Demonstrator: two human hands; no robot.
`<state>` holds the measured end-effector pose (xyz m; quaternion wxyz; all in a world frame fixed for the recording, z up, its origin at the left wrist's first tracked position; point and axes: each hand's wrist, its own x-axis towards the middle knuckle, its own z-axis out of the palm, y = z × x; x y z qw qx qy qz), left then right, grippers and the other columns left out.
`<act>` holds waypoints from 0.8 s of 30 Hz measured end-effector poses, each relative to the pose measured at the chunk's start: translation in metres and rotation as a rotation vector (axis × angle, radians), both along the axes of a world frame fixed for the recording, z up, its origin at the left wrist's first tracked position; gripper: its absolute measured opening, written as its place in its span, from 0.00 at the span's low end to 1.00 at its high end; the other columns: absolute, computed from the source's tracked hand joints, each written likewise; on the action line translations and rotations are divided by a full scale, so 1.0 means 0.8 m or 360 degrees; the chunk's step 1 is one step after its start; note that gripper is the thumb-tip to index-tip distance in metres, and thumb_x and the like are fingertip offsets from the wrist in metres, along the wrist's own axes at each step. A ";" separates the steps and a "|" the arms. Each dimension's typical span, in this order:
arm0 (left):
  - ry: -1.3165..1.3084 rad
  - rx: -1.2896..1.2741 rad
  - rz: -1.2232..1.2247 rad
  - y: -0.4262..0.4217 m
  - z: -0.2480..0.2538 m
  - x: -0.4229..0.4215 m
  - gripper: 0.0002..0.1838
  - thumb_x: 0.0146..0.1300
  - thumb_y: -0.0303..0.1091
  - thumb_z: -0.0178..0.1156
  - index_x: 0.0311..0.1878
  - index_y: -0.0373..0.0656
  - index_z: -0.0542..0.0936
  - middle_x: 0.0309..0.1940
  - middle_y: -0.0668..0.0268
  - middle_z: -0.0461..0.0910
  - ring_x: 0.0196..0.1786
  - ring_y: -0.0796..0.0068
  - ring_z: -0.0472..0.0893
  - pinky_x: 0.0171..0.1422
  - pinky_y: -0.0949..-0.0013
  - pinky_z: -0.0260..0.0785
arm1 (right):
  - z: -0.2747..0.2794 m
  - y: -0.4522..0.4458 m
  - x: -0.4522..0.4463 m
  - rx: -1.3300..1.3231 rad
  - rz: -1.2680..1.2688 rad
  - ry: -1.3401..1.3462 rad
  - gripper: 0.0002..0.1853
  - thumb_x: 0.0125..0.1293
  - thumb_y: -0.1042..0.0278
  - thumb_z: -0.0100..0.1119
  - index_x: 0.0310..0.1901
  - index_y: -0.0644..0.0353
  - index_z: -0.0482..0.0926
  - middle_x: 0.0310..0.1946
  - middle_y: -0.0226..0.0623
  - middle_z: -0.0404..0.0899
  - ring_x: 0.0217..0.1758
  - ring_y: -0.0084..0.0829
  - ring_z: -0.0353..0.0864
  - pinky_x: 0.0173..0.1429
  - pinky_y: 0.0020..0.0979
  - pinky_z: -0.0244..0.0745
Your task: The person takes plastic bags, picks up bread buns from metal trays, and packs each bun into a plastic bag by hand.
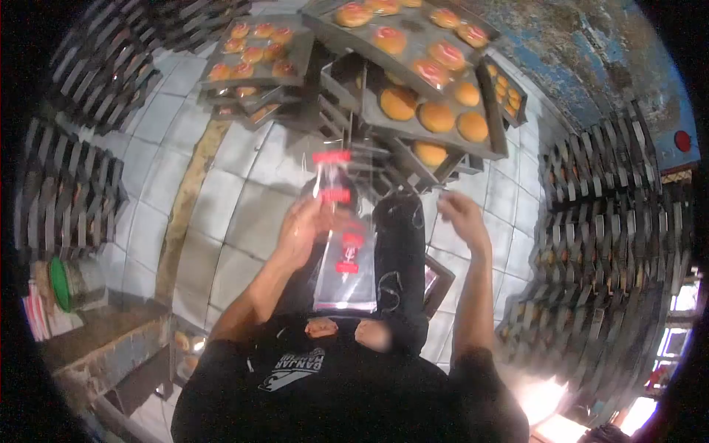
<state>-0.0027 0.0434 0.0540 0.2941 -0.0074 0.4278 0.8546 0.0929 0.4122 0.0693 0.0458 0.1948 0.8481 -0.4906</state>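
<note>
My left hand [299,229] is closed on a clear plastic bag [332,177] with red print, held up over my lap. More clear plastic packaging with red print [347,266] lies across my dark trousers below it. My right hand [464,213] is raised to the right of my knee, its fingers curled with the tips together. Whether something small is between them I cannot make out. Beyond my knees, a metal tray [413,129] holds plain round buns [436,117]. Above it, another tray [351,48] carries buns with pink-red tops [389,40].
Another tray stack [255,74] with pink-topped buns stands at the far left on the tiled floor [244,199]. Tall stacks of dark trays line the left [66,192] and right [605,221]. A worn wooden bench [111,340] is at lower left, with a green-rimmed container [59,284].
</note>
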 end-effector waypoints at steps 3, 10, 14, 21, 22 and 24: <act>-0.0127 0.0004 -0.0007 0.001 -0.045 0.001 0.16 0.77 0.45 0.61 0.50 0.40 0.80 0.42 0.57 0.88 0.42 0.62 0.90 0.51 0.58 0.83 | 0.064 -0.024 -0.128 -0.0019 -0.0088 0.0371 0.18 0.77 0.57 0.61 0.52 0.66 0.84 0.37 0.32 0.83 0.39 0.20 0.79 0.45 0.26 0.78; -0.0226 0.0273 0.0169 0.000 -0.031 0.001 0.12 0.77 0.41 0.61 0.48 0.40 0.80 0.39 0.58 0.87 0.42 0.61 0.90 0.54 0.55 0.83 | -0.001 -0.011 -0.354 0.1064 0.0184 0.0346 0.35 0.70 0.37 0.62 0.59 0.66 0.81 0.53 0.59 0.82 0.58 0.54 0.82 0.62 0.47 0.76; -0.0308 0.0284 0.0318 -0.002 -0.054 0.000 0.17 0.78 0.42 0.59 0.55 0.36 0.79 0.50 0.50 0.87 0.50 0.57 0.88 0.57 0.53 0.82 | 0.028 -0.054 -0.327 0.1160 0.0238 0.0225 0.45 0.60 0.35 0.72 0.65 0.69 0.75 0.59 0.64 0.80 0.65 0.57 0.79 0.67 0.48 0.74; -0.0425 0.0156 0.0424 0.010 0.005 -0.048 0.20 0.74 0.44 0.65 0.59 0.38 0.80 0.56 0.53 0.85 0.55 0.59 0.87 0.63 0.52 0.79 | 0.050 -0.052 -0.245 0.0271 -0.0139 0.0879 0.39 0.59 0.65 0.78 0.69 0.67 0.69 0.64 0.47 0.76 0.61 0.34 0.80 0.62 0.36 0.78; -0.0426 0.0161 0.0440 0.010 0.002 -0.059 0.20 0.74 0.44 0.65 0.59 0.38 0.80 0.56 0.53 0.85 0.55 0.59 0.87 0.63 0.52 0.79 | 0.090 -0.086 -0.212 -0.0018 -0.0186 0.0956 0.37 0.60 0.66 0.77 0.68 0.66 0.70 0.62 0.45 0.77 0.61 0.34 0.80 0.62 0.36 0.78; -0.0408 0.0241 0.0471 0.013 -0.003 -0.083 0.19 0.75 0.43 0.63 0.58 0.38 0.80 0.54 0.55 0.86 0.54 0.60 0.87 0.59 0.55 0.81 | 0.156 -0.167 -0.134 -0.0469 -0.0123 0.0900 0.33 0.60 0.69 0.76 0.66 0.65 0.73 0.58 0.44 0.79 0.61 0.36 0.81 0.63 0.36 0.77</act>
